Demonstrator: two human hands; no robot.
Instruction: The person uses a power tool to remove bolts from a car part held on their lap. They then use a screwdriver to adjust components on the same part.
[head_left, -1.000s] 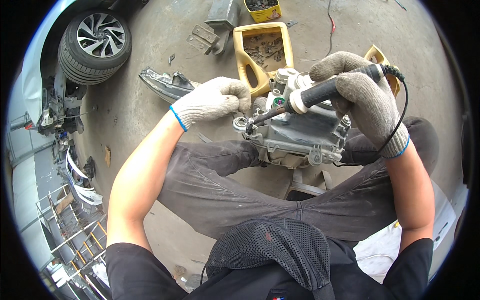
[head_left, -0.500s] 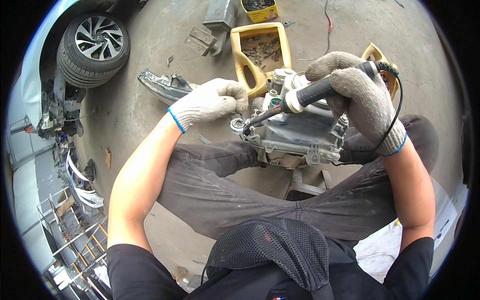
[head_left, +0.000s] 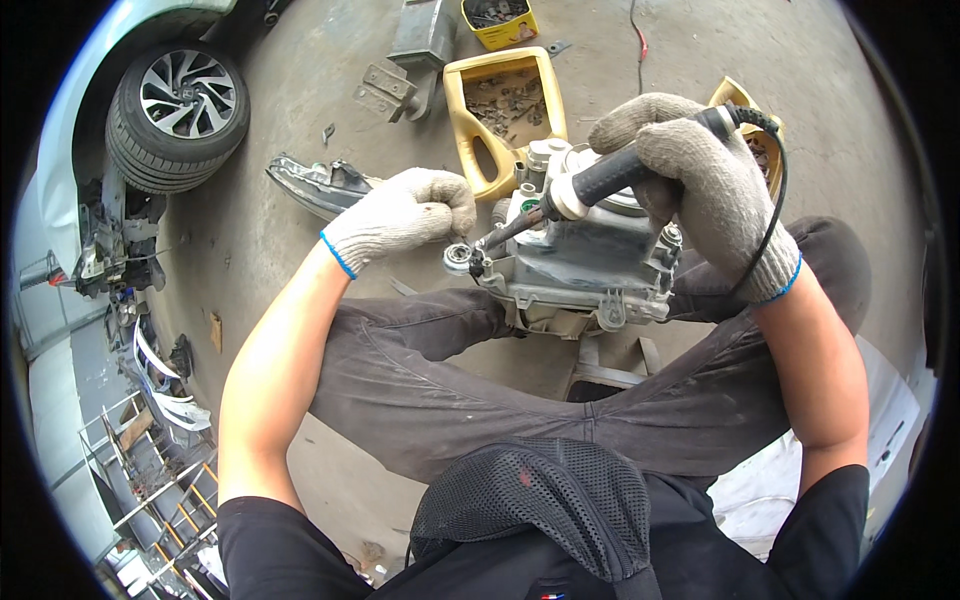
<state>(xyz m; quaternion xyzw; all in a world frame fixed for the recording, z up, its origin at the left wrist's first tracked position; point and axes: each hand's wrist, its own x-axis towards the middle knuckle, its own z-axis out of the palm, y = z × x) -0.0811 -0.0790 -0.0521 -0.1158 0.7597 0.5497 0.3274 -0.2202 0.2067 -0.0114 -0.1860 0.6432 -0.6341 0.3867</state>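
Note:
A grey plastic headlight housing (head_left: 590,255) rests between my knees, its back with round caps facing up. My gloved right hand (head_left: 705,185) is wrapped round the black handle of a corded soldering iron (head_left: 605,180). The iron slants down to the left, and its dark tip meets a mounting tab with a round ring (head_left: 459,257) at the housing's left corner. Just above that ring is my gloved left hand (head_left: 420,210), fingers curled in a pinch. What they hold, if anything, is too small to make out.
Behind the housing lies a cut-open yellow jug (head_left: 455,120) with small clips and screws in it. A second yellow container (head_left: 735,92) is at the right. A long lamp part (head_left: 310,185) lies at the left, near a car wheel (head_left: 180,115). The iron's cord (head_left: 778,200) hangs past my right wrist.
The whole view has shifted slightly, so everything sits a little further left and up. Both hands and the iron keep nearly the same place against the housing.

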